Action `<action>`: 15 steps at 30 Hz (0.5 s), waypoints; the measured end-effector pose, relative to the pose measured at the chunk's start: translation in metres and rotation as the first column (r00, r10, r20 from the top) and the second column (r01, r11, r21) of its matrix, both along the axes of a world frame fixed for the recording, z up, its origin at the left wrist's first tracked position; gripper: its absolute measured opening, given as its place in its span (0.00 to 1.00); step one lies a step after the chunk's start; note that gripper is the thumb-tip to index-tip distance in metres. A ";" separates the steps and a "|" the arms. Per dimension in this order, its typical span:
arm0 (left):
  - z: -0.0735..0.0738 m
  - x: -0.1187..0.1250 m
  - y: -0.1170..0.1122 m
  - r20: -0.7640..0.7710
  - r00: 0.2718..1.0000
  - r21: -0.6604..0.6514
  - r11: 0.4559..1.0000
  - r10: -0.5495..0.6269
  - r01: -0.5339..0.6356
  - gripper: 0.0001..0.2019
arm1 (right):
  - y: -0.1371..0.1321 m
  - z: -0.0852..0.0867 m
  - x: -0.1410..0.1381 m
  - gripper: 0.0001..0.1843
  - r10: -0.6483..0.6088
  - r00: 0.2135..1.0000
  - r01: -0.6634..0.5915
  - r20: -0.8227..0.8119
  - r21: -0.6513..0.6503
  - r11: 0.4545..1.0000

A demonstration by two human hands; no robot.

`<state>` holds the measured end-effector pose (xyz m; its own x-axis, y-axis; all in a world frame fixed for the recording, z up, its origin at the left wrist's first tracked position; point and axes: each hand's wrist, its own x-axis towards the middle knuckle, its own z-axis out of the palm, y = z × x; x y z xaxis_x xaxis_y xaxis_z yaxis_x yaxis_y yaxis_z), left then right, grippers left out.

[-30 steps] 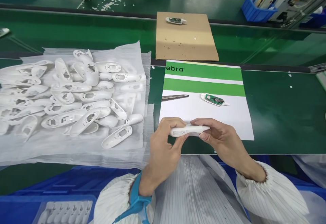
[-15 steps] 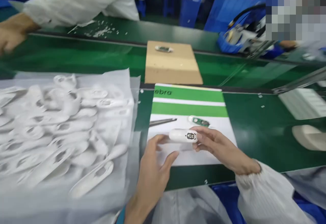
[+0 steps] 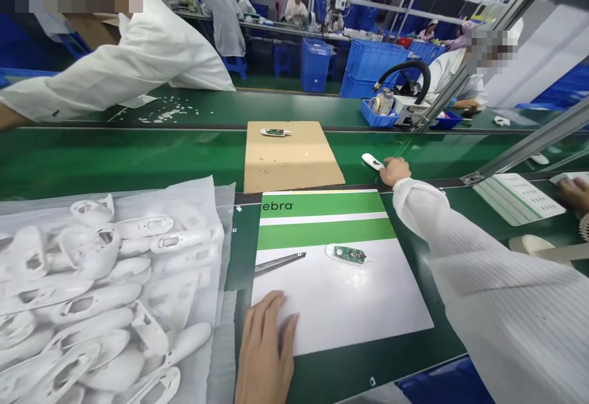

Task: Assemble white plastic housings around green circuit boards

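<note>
My right hand point(image 3: 394, 171) reaches out over the green conveyor belt, its fingers closed on one end of a white oblong plastic casing point(image 3: 372, 161) with a dark window. My left hand point(image 3: 267, 346) is open and holds nothing. Its fingers lie at the left front edge of a white and green sheet point(image 3: 317, 297). On that sheet rest tweezers point(image 3: 280, 263) and a white half-shell with a green circuit board point(image 3: 348, 254). Left of my left hand, many white shells point(image 3: 92, 300) are heaped on translucent wrapping.
A cardboard sheet point(image 3: 292, 162) on the belt carries another board-filled half-shell point(image 3: 275, 132). A stack of printed cards point(image 3: 518, 198) and a roll of tape point(image 3: 536, 246) lie right. A metal post point(image 3: 478, 54) rises there. A co-worker's sleeve point(image 3: 101, 79) extends across the far left.
My right hand has carried the white casing away from my left hand, forward and right to the belt. My left hand has lowered to the sheet's edge. The view has tilted up.
</note>
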<state>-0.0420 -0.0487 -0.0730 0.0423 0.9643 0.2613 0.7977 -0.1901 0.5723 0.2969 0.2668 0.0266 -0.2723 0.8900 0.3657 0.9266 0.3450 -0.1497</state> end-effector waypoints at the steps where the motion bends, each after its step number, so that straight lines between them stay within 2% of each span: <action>1: 0.002 0.002 0.000 0.004 1.000 -0.014 1.000 -0.001 0.001 0.15 | -0.008 0.001 -0.002 0.16 -0.009 1.000 0.009 0.004 -0.056 0.998; 3: 0.008 0.006 0.001 0.014 1.000 -0.043 0.999 0.000 0.000 0.13 | -0.033 0.003 -0.009 0.17 -0.002 0.999 -0.007 -0.035 -0.242 0.970; 4: 0.011 0.009 0.001 0.020 1.000 -0.048 0.999 0.002 -0.001 0.11 | -0.050 0.003 -0.014 0.17 0.042 0.998 -0.056 -0.048 -0.341 0.939; 5: 0.015 0.012 0.000 0.028 1.000 -0.050 0.999 0.003 -0.002 0.10 | -0.070 0.001 -0.020 0.17 0.105 0.992 -0.123 -0.067 -0.430 0.894; 6: 0.019 0.015 -0.001 0.039 0.999 -0.048 0.999 0.001 0.000 0.09 | -0.092 -0.001 -0.027 0.16 0.181 0.979 -0.203 -0.092 -0.524 0.827; 7: 0.024 0.017 -0.002 0.054 0.999 -0.045 0.999 -0.006 0.008 0.08 | -0.115 -0.005 -0.034 0.18 0.258 0.961 -0.260 -0.098 -0.627 0.734; 8: 0.029 0.018 -0.003 0.074 0.997 -0.052 0.998 -0.023 0.027 0.07 | -0.137 -0.011 -0.041 0.19 0.270 0.960 -0.254 -0.076 -0.647 0.719; 10: 0.040 0.015 -0.005 0.120 0.990 -0.084 0.993 -0.070 0.081 0.07 | -0.177 -0.025 -0.058 0.15 0.220 0.975 -0.190 -0.022 -0.587 0.787; 12: 0.051 0.005 -0.008 0.119 0.990 -0.109 0.990 -0.077 0.090 0.07 | -0.209 -0.038 -0.078 0.17 0.225 0.971 -0.234 -0.080 -0.515 0.825; 14: 0.064 -0.013 -0.010 0.014 1.000 -0.107 0.994 -0.001 0.002 0.07 | -0.232 -0.048 -0.100 0.20 0.291 0.935 -0.354 -0.203 -0.473 0.807; 15: 0.070 -0.023 -0.011 -0.081 0.994 -0.093 0.992 0.079 -0.086 0.07 | -0.241 -0.050 -0.110 0.21 0.319 0.911 -0.407 -0.261 -0.452 0.793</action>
